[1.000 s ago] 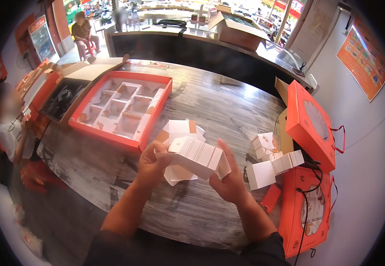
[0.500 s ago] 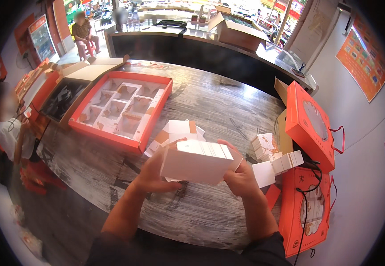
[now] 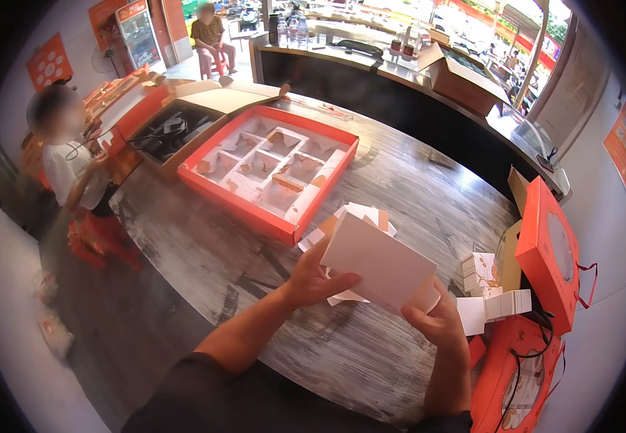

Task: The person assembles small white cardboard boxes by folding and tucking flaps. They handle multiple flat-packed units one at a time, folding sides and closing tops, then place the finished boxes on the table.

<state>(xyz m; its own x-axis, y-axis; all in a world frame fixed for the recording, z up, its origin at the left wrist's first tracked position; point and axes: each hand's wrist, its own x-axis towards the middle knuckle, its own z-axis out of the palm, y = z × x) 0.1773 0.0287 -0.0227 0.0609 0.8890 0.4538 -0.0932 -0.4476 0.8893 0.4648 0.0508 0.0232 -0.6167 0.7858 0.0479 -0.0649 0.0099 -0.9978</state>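
Observation:
Between my two hands is a stack of flat white cardboard pieces (image 3: 379,261), tilted with a broad blank face showing. My left hand (image 3: 316,280) grips its left end, thumb across the face. At its lower right corner, my right hand (image 3: 434,317) holds on with the thumb in front; the fingers behind are hidden. Loose white and brown card pieces (image 3: 365,212) lie on the table just beyond the stack. Farther left, a shallow red box (image 3: 277,225) stands open, its white dividers forming several compartments. Right of my right hand are small stacks of white card pieces (image 3: 506,305).
Red gift boxes (image 3: 538,245) with clear windows and a black cable (image 3: 521,372) occupy the table's right edge. A cardboard box (image 3: 215,108) holding dark items stands far left, beside a person in a white top (image 3: 64,173). Behind the table runs a dark counter (image 3: 399,94).
The stack has tipped, so its broad face shows instead of its layered edges. My view has swung left, shifting the scene rightward. Both hands still hold the stack.

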